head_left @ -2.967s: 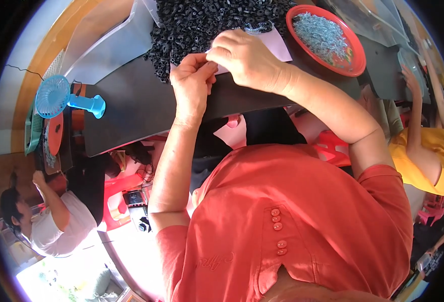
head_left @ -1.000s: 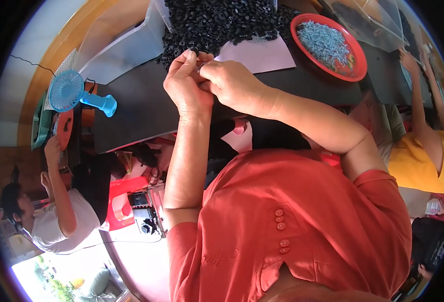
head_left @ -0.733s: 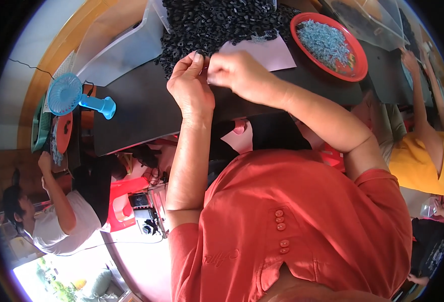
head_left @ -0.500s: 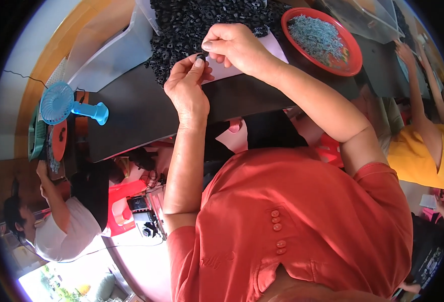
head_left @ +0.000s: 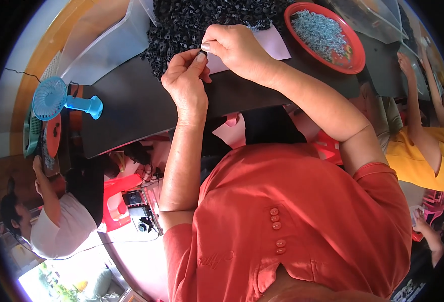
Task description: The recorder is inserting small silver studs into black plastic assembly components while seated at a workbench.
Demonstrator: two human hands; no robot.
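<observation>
Between thumb and fingers, my left hand (head_left: pixel 185 80) pinches a small black plastic part (head_left: pixel 202 52). My right hand (head_left: pixel 234 48) is closed in a pinch right at the top of that part; whether something tiny sits in its fingertips is hidden. Beyond both hands spreads a large heap of small black parts (head_left: pixel 202 22). A white sheet (head_left: pixel 274 46) lies partly under my right hand and wrist. To the right, a red round tray (head_left: pixel 355 63) holds many small silvery metal pieces (head_left: pixel 317 32).
A clear plastic bin (head_left: pixel 103 48) stands left of the heap, and a blue fan (head_left: pixel 51 98) beside the dark table's (head_left: pixel 126 110) left end. Another clear container (head_left: pixel 368 15) is at far right. People sit at the left and right.
My right hand stays at the black part, its fingers slightly more curled. The view has shifted a little, moving the tray and fan slightly in the picture.
</observation>
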